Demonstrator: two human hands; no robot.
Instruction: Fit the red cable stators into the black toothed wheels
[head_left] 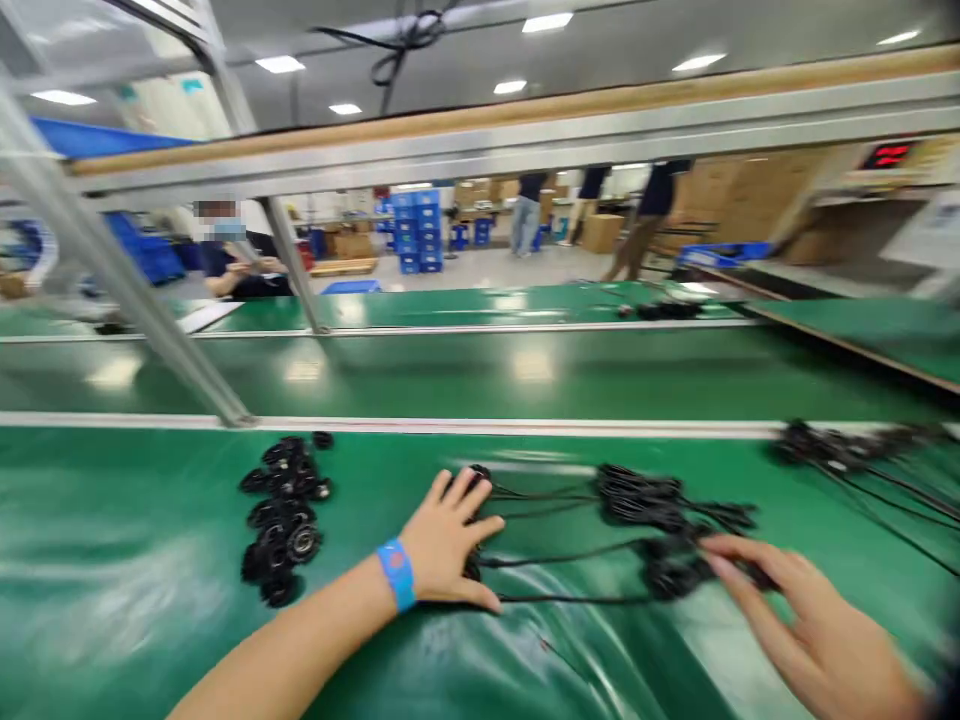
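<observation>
My left hand [450,540], with a blue band [396,574] at the wrist, lies spread over the round black ends of several cables and hides most of them. Thin black cords [562,600] run from under it to the right. They lead to folded black cable bundles [641,495]. At the lower bundle [667,568], my right hand [802,610] has thumb and forefinger closed on the black cable; motion blurs this part. Left of my left hand, small round black parts [281,520] lie heaped in a column.
Green matting [135,560] covers the bench. More black cables [840,450] lie at the right. A white strip [450,427] borders a green belt [420,370] behind. A slanted metal post [172,330] rises at the left. Across the belt sits a person [244,265]; others stand farther back.
</observation>
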